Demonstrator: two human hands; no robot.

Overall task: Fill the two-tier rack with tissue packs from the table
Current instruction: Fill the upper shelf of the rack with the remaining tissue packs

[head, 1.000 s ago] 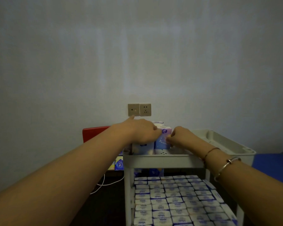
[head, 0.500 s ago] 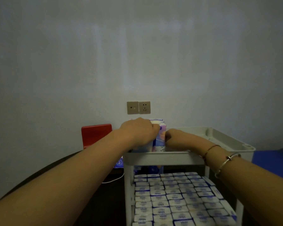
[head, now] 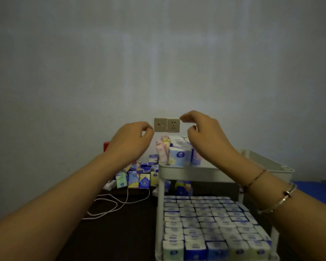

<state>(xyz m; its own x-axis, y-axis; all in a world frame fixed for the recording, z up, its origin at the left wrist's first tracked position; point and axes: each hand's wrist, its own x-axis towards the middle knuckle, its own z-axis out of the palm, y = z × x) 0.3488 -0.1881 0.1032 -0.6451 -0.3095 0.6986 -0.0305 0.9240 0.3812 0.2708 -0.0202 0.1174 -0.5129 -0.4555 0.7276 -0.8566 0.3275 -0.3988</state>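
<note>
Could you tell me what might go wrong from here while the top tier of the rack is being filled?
1. The packs in the top tier stand upright in a short row at the left end, with the pink ones leaning; unsupported, they could tip into the bare part of the tray.
2. The white cable loops on the dark table beside the loose packs; a reaching left hand might snag it.

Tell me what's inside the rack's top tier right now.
A few upright tissue packs stand at the top tier's left end. The right arm and front rim hide the rest of its floor.
</note>
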